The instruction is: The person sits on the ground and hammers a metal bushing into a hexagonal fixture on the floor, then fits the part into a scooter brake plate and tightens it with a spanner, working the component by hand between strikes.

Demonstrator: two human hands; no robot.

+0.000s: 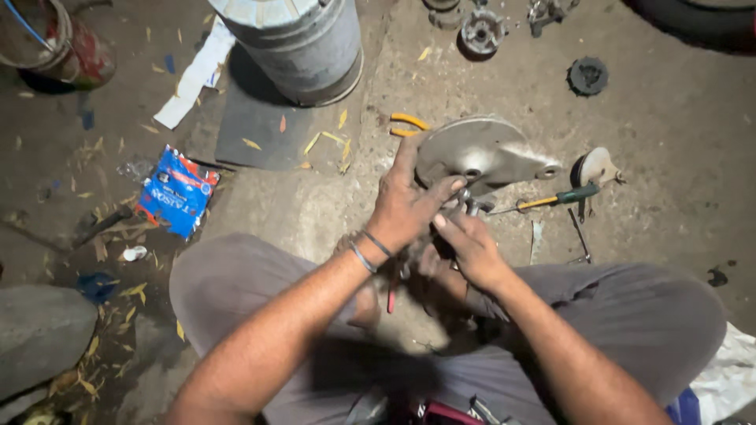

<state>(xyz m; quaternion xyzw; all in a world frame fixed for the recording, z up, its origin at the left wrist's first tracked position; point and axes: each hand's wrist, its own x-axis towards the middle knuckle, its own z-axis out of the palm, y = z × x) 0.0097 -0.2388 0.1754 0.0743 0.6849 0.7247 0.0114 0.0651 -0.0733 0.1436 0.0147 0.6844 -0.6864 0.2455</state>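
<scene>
Between the knees of a seated person, low over a rough concrete floor (331,212), both hands meet at a round grey metal drum plate (482,149). The left hand (405,206), with thin bangles at the wrist, is spread, its fingers lying along the near rim of the plate. The right hand (470,245) is curled, fingers pinching a small metal part at the plate's underside; what that part is cannot be told.

Just behind the plate, yellow-handled pliers (408,124) lie touching or nearly touching its far rim. To the right, a screwdriver with a green and yellow handle (561,197) lies pointing at the hands, close beside a small pale disc-shaped part (597,166). A thin bent metal rod (579,236) rests near the right knee.

Further off, a large grey metal canister (299,43) stands on a dark flat mat (256,130), well apart from the hands. A blue and red printed packet (177,193) lies left of the left knee. A dark toothed wheel (588,75) and a hub-like metal part (482,31) sit near the top edge.

Bare floor is open between the mat and the left hand, and right of the screwdriver.
</scene>
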